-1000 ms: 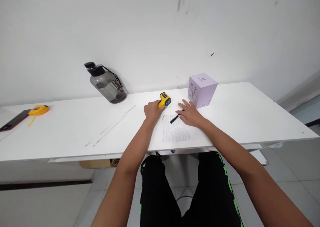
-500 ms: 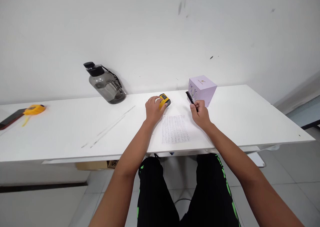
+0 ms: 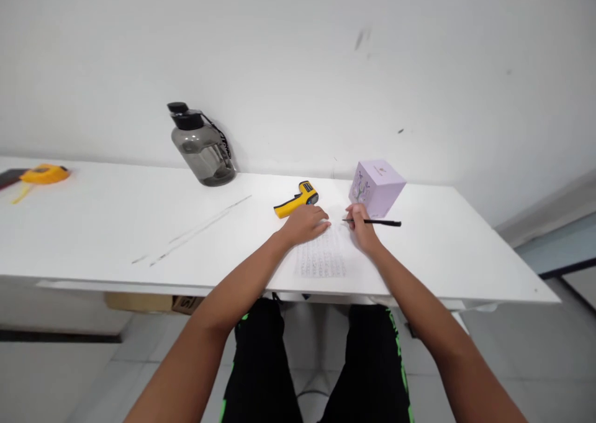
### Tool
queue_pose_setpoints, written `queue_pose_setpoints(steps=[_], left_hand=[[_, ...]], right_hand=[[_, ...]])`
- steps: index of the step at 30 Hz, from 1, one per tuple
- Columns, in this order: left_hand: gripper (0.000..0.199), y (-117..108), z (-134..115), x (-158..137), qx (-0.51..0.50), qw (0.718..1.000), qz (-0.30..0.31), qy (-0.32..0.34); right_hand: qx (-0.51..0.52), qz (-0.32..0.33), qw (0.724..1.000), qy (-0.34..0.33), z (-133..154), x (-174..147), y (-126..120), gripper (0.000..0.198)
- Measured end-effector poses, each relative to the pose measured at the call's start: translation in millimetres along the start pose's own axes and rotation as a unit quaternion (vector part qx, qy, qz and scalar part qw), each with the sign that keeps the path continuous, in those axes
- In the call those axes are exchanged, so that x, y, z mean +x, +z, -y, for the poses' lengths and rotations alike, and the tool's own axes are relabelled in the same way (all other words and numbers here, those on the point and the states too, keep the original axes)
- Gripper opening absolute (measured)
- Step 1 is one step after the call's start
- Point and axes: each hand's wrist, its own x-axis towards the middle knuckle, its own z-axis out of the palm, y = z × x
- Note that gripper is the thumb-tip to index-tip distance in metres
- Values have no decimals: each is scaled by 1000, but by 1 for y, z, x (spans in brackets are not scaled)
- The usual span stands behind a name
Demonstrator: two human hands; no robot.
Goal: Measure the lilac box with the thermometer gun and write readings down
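Note:
My left hand [image 3: 307,223] rests with its fingers stretched out over the top left of a sheet of paper [image 3: 321,260] covered in rows of handwriting. Just beyond that hand, a yellow and black infrared thermometer [image 3: 293,204] lies on its side on the white table. My right hand [image 3: 362,224] pinches a black pen [image 3: 384,223], its tip pointing left near the sheet's upper right. Behind my right hand stands a lilac box [image 3: 379,190] with a flower print.
A grey see-through bottle [image 3: 203,153] with a black cap stands near the wall, left of centre. Farther left lies a yellow tape measure [image 3: 45,174] beside a dark flat object [image 3: 10,177]. The white table [image 3: 102,224] bears long dark scratches.
My left hand has let go of the thermometer and come down onto the paper. The pen in my right hand has swung from upright to nearly level, tip left. The view has shifted slightly.

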Motion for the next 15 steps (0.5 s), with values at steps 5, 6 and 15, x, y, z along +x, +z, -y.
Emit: queue_pose_setpoints(steps=[5, 6, 15], left_hand=[[30, 2, 0, 0, -20, 1000, 18, -16], [30, 2, 0, 0, -21, 999, 18, -21], [34, 4, -2, 1, -23, 997, 33, -66]], right_hand=[[-95, 46, 994, 26, 4, -2, 2, 48], [-100, 42, 994, 25, 6, -2, 3, 47], [-119, 63, 990, 30, 6, -1, 4, 40]])
